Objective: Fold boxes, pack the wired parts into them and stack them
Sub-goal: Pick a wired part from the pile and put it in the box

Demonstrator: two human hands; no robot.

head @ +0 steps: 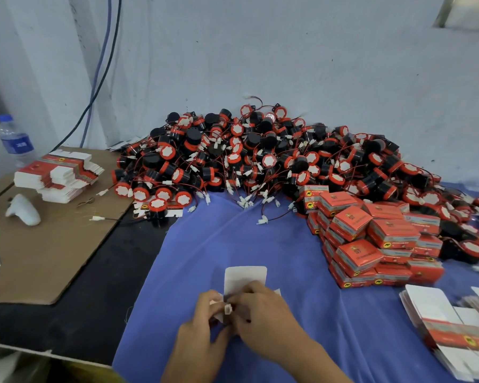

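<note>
Fingers (215,299) of left hand (205,324) and right hand (263,313) curled together, pinching 1 box (245,277), half-folded, white inside showing, flap pointing away. Low centre, just over the blue cloth (233,239). Small white connector (228,309) between the fingertips, by the look of it; rest hidden.

Packed boxes (371,236): red, stacked in layers to the right, too jumbled for an exact count. Flat blanks: 2 stacks, right stack (451,324) near the edge, left stack (58,175) on cardboard sheet (53,252). Wired parts (260,156): 1 big heap along the back, uncountable, wires spilling onto the cloth.

Also 1 water bottle (14,139) far left, 1 white lump (24,210) on the cardboard, 2 cables (100,64) down the white wall (315,51). Table (80,313) black beside the cloth.
</note>
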